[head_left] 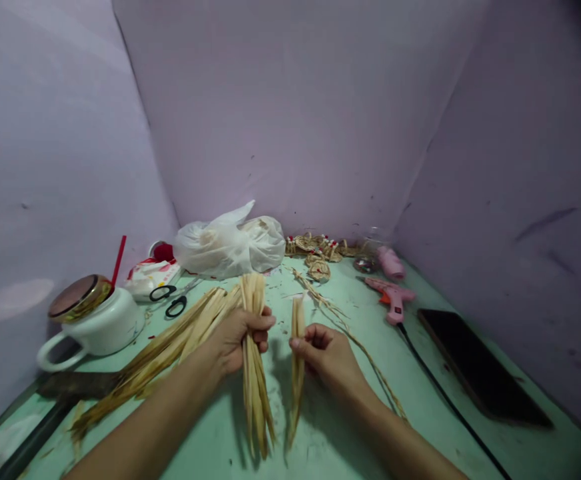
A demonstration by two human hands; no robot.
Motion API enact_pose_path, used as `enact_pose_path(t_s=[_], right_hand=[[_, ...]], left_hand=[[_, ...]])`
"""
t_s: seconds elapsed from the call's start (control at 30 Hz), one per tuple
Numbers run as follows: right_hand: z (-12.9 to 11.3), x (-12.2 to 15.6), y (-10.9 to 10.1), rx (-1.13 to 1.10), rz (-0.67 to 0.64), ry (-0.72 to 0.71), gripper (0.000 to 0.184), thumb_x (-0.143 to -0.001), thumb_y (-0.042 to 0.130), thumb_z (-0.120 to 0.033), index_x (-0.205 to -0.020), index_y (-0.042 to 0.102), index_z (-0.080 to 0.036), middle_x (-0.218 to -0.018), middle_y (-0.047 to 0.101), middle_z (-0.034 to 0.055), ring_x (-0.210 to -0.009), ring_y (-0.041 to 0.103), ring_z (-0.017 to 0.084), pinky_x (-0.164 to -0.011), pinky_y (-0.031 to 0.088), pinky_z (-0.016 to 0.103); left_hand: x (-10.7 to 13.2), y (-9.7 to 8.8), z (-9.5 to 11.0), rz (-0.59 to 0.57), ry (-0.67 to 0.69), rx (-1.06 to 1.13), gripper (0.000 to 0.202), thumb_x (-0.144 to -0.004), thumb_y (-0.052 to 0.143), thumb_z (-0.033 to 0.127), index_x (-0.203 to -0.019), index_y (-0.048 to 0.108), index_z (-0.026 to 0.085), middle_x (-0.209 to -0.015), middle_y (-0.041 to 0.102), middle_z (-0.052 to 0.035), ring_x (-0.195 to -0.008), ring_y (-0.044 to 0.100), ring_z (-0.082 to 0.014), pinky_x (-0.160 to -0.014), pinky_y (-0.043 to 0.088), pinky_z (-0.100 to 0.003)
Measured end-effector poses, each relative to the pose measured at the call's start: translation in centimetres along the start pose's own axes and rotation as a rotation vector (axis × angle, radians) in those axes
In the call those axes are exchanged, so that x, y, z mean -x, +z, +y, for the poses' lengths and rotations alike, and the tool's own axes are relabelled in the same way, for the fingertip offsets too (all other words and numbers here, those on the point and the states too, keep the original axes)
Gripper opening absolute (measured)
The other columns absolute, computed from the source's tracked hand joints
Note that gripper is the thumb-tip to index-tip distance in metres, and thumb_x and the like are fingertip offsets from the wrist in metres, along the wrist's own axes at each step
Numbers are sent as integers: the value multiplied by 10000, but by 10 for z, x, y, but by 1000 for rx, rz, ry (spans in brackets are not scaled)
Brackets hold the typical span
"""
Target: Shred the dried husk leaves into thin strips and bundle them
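My left hand [238, 337] is closed around a bundle of dried, straw-coloured leaf strips [254, 393], held upright with the ends hanging below my fist. Between the thumb and fingers of my right hand [325, 353], I pinch a smaller dried leaf strip [298, 327], a short way to the right of the bundle. A larger pile of dried leaf strips [170, 347] lies on the table beyond my left forearm. To the right of my right hand, a thin braided cord [365, 353] of the same material runs across the table.
Black-handled scissors [175, 303], a white mug [105, 327] and a hammer [80, 385] lie left. A white plastic bag [230, 243] and woven pieces [319, 269] stand at the back. Right are a pink glue gun [393, 297] with black cord and a dark phone-like slab [480, 367].
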State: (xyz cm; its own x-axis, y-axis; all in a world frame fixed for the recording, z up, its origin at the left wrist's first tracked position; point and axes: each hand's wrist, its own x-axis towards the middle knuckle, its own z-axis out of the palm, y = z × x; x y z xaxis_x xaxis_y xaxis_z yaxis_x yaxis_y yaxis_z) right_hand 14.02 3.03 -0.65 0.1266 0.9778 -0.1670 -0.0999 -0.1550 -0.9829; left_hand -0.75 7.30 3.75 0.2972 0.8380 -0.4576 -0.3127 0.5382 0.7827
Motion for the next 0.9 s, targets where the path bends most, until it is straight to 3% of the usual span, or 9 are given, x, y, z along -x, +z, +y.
enact_pose_path(t_s=[0.13, 0.27, 0.37, 0.43, 0.53, 0.63, 0.77, 0.9], right_hand=[[9, 4, 3, -14, -26, -41, 304, -497, 755, -320, -547, 507, -152, -436, 477, -50, -382, 386, 53, -376, 283, 187], [11, 4, 2, -89, -127, 1, 347, -498, 771, -364, -577, 513, -146, -476, 533, -20, -393, 432, 63, -393, 326, 192], [13, 1, 0, -143, -123, 12, 381, -458, 797, -364, -580, 512, -142, -479, 532, -29, -408, 440, 55, -408, 340, 181], [13, 0, -2, -126, -95, 17, 376, -439, 803, -344, -568, 513, -143, -451, 502, -49, -395, 416, 49, -392, 327, 176], [12, 1, -2, -14, -72, 22, 311, -470, 775, -297, -543, 511, -150, -420, 470, -63, -362, 384, 48, -361, 304, 182], [12, 6, 2, 93, -118, 13, 256, -496, 741, -236, -516, 499, -155, -413, 461, -66, -349, 364, 42, -356, 278, 185], [13, 8, 3, 94, -199, -27, 234, -593, 700, -303, -525, 542, -144, -407, 453, -61, -349, 354, 43, -373, 269, 191], [3, 6, -5, -75, -147, -9, 277, -682, 658, -394, -696, 662, -117, -580, 627, 22, -408, 465, 69, -424, 344, 201]], left_hand=[[-2, 10, -26, -12, 20, -86, 188, -572, 670, 65, -712, 554, 108, -431, 432, 55, -328, 324, -31, -310, 224, -132], [-5, 11, -33, -119, -140, -51, 109, -642, 623, 93, -594, 525, 84, -388, 374, 49, -319, 284, -11, -324, 213, -118], [-10, 6, -30, -145, -228, -29, 98, -685, 558, 82, -593, 526, 83, -363, 336, 60, -307, 253, -10, -327, 212, -119], [-12, 2, -27, -124, -194, -65, 110, -690, 557, 101, -588, 516, 91, -373, 364, 51, -302, 251, -13, -318, 204, -129], [-11, -2, -22, -116, -40, -160, 135, -633, 650, 165, -640, 530, 103, -433, 451, 37, -318, 289, -17, -316, 219, -138], [-8, 0, -22, -160, 84, -276, 295, -534, 745, 239, -736, 567, 116, -445, 464, 54, -327, 316, -30, -310, 230, -149], [-6, 6, -21, -53, 123, -353, 325, -483, 759, 269, -564, 467, 150, -369, 384, 78, -296, 275, -25, -290, 191, -158], [-6, -1, -2, 36, 125, -313, 330, -489, 741, 225, -565, 425, 165, -372, 375, 90, -295, 255, -13, -295, 176, -141]])
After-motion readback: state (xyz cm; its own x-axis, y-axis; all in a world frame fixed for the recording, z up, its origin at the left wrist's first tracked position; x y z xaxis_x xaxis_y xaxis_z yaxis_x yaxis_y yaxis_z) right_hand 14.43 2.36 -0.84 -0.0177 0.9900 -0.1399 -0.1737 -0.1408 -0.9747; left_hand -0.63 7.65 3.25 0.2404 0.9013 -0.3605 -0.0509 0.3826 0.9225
